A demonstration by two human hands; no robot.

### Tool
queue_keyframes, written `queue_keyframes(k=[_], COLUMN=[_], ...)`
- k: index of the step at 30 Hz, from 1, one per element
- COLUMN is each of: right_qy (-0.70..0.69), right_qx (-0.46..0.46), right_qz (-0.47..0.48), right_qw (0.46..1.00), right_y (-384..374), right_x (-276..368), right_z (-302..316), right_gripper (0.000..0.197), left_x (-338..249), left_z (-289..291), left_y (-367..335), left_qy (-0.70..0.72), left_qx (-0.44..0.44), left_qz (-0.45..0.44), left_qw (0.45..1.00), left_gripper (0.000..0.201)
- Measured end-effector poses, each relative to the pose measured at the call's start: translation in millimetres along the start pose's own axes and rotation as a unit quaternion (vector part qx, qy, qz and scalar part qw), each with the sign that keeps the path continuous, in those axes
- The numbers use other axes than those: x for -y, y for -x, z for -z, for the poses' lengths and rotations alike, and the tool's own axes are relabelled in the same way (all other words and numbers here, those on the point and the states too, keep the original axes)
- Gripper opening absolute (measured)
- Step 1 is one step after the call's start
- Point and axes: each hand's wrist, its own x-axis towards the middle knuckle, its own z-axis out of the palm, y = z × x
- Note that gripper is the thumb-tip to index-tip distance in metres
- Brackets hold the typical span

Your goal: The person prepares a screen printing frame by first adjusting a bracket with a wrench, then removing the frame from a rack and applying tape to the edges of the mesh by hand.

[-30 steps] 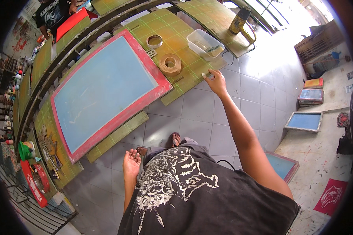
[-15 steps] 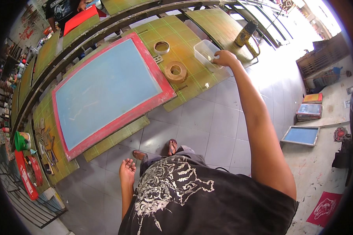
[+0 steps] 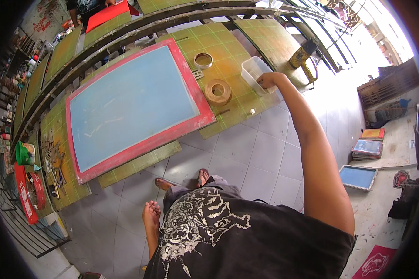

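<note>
My right hand (image 3: 269, 80) reaches into a clear plastic tub (image 3: 247, 73) at the far right of the green board. Its fingers are curled down inside, and what they hold, if anything, is hidden. Low beside my body hangs my left hand (image 3: 152, 214), palm up and empty, with loosely bent fingers apart. A large printing screen (image 3: 135, 97) with blue mesh and a pinkish-red frame lies left of the tub. Between them sit a wide brown tape roll (image 3: 225, 94), a smaller tape roll (image 3: 205, 67) and a small metal plate (image 3: 198, 74) with holes.
A yellow-and-black heat gun (image 3: 300, 56) stands right of the tub. Several tools (image 3: 58, 172) and a green-and-white bucket (image 3: 25, 153) are at the left. Across metal rails (image 3: 149, 30), another person handles a red sheet (image 3: 107, 16). Framed screens (image 3: 358, 176) lie by the right wall.
My right hand has gone deeper into the tub, its fingers pointing further down. The view has shifted slightly. My left hand still hangs by my side.
</note>
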Motion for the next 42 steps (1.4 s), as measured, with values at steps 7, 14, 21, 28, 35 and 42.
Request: queue_keyframes(k=[7,14,21,28,35,42], right_qy=[0.107,0.012,0.000,-0.093,-0.095,-0.083], right_qx=[-0.046,-0.212,-0.249,-0.310,-0.318,-0.336], right_qz=[-0.013,0.039,0.000,-0.083,-0.088,-0.088], right_qw=[0.993,0.976,0.969,0.943,0.939,0.934], right_y=[-14,6,-6,12,10,2], right_x=[1,0,-4,19,18,17], right_z=[-10,-9,-21,-17,-20,-24], right_gripper=[0.044,0.044,0.029,0.046,0.041,0.037], left_x=[-9,-1,-1,-1,9,17], left_z=[-14,0,-8,-6,4,10], left_y=[-2,-7,-4,-3,-6,-10], left_qy=[-0.021,-0.023,-0.032,-0.034,-0.027,-0.034], left_qx=[-0.010,0.002,-0.018,-0.019,-0.021,-0.029], left_qz=[-0.025,-0.023,-0.017,-0.026,-0.020,-0.024], left_qw=[0.999,0.999,0.999,0.999,0.999,0.999], left_gripper=[0.031,0.029,0.028,0.029,0.030,0.031])
